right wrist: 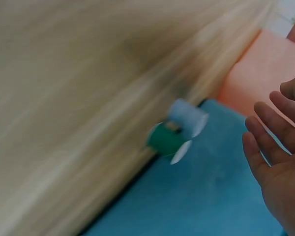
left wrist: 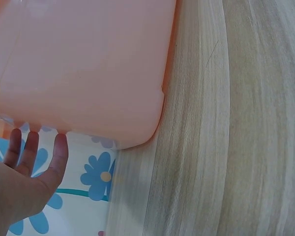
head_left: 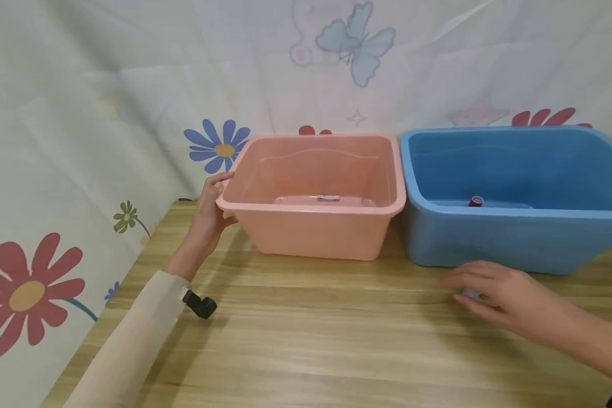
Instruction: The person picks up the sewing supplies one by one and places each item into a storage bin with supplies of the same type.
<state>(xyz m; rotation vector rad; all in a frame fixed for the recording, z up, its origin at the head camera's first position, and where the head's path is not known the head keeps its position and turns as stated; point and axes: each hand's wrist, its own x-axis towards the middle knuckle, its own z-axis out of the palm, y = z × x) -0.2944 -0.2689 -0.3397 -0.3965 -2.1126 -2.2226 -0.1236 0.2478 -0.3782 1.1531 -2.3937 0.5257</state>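
Note:
At the left end of a pink tub (head_left: 311, 233), my left hand (head_left: 209, 212) grips the side by the rim. Its fingertips (left wrist: 60, 142) meet the tub's wall in the left wrist view. My right hand (head_left: 494, 292) hovers low before the blue tub (head_left: 489, 238), fingers spread in the right wrist view. Beside that tub's base, apart from the fingers, are a pale blue thread spool (right wrist: 186, 117) and a green thread spool (right wrist: 164, 140), both blurred. In the head view the right hand mostly hides them.
A small pinkish spool-like piece (head_left: 328, 198) lies in the pink tub. The blue tub contains a dark red spool (head_left: 476, 201). Both tubs stand side by side on a wood-grain table (head_left: 306, 328), against a flower-printed cloth (head_left: 148, 73).

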